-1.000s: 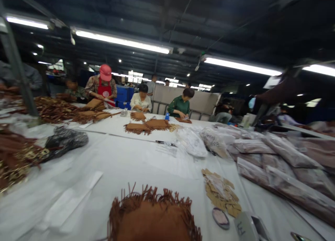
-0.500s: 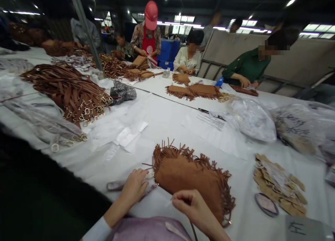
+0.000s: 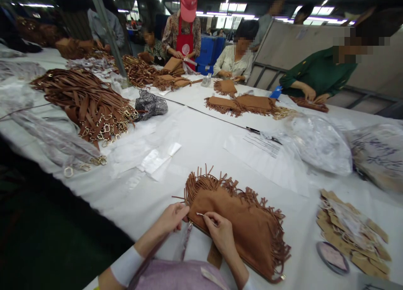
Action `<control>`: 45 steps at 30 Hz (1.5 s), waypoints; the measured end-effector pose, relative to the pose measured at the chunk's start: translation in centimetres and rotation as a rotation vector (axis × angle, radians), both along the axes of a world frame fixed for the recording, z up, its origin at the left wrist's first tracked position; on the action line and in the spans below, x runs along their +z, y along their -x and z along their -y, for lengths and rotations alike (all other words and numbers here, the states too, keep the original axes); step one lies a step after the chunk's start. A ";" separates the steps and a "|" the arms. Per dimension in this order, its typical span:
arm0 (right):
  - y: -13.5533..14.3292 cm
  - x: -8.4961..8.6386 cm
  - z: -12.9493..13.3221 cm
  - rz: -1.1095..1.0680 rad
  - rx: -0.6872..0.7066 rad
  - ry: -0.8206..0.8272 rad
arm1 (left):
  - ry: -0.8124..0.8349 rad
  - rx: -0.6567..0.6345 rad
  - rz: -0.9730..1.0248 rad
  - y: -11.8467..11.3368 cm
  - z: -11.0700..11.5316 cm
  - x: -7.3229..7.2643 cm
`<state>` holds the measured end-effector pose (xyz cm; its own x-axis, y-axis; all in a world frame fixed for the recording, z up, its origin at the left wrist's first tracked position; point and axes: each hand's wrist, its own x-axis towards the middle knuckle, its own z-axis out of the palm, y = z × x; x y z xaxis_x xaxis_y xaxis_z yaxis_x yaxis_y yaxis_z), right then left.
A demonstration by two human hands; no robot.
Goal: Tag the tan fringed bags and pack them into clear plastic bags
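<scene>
Fiddly string (image 3: 199,214) step, I reckon: right hand (image 3: 223,235) pinches it over the bag (image 3: 242,227) by the near edge of the worktop (image 3: 201,143), left hand (image 3: 172,218) is at the bag's corner, can't tell if gripping; next move probably calls for steady fingertips

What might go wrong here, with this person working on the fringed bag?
The thin white string pinched in the right hand could slip from its grip. The loose fringe on the far edge of the bag might also tangle with that string. And the brown tags lie in a loose pile off to the right, so a stray elbow could perhaps scatter them.
</scene>
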<state>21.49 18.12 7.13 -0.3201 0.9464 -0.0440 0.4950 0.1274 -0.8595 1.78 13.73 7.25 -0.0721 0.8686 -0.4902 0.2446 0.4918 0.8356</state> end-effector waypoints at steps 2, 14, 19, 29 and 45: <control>0.0 0.1 -0.1 -0.001 -0.008 0.014 | 0.045 0.031 0.085 -0.2 -0.4 -0.5; 2.2 2.2 1.0 0.001 0.026 -0.063 | 0.093 0.097 0.490 0.8 -0.8 -0.2; 3.3 2.6 0.8 0.215 0.137 -0.192 | 0.045 0.089 0.552 1.1 -0.6 -0.3; 5.4 2.3 -0.2 0.309 0.290 -0.125 | 0.067 0.032 0.566 1.8 -0.7 -0.5; 5.2 4.2 -2.3 0.041 0.313 0.003 | -0.466 0.113 -0.137 2.6 -2.3 3.2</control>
<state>16.29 20.42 11.36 -0.5939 0.8019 -0.0658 0.4661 0.2762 -0.8405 -0.86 16.02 10.47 -0.2153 0.9761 -0.0312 0.3342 0.1036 0.9368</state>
